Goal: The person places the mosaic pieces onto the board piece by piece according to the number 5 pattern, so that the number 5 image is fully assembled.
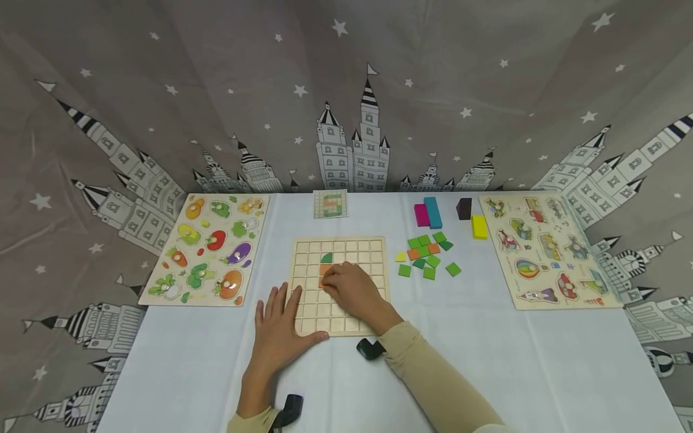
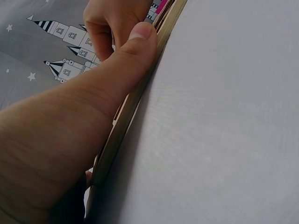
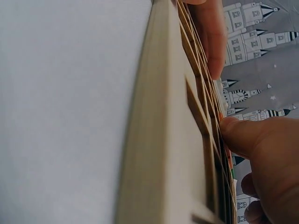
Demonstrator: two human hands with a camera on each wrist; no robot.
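Observation:
A wooden grid board [image 1: 368,245] lies on the white table. My right hand [image 1: 354,291] reaches over its middle and pinches an orange square tile [image 1: 322,284] at one of the cells, its fingers covering most of the tile. Just above that tile sit another orange tile [image 1: 325,269] and a dark green quarter-round tile [image 1: 326,258]. Spread at the board's lower left corner, my left hand [image 1: 277,340] rests with its fingers along the left side and its thumb on the front edge. The left wrist view shows that thumb [image 2: 140,44] against the wooden rim.
Loose green tiles [image 1: 429,273], orange ones and a yellow one lie right of the board. Behind it is a small pattern card [image 1: 331,204]. Coloured blocks [image 1: 432,213] stand at the back right. A vegetable puzzle [image 1: 208,276] lies left, a toy puzzle [image 1: 547,288] right.

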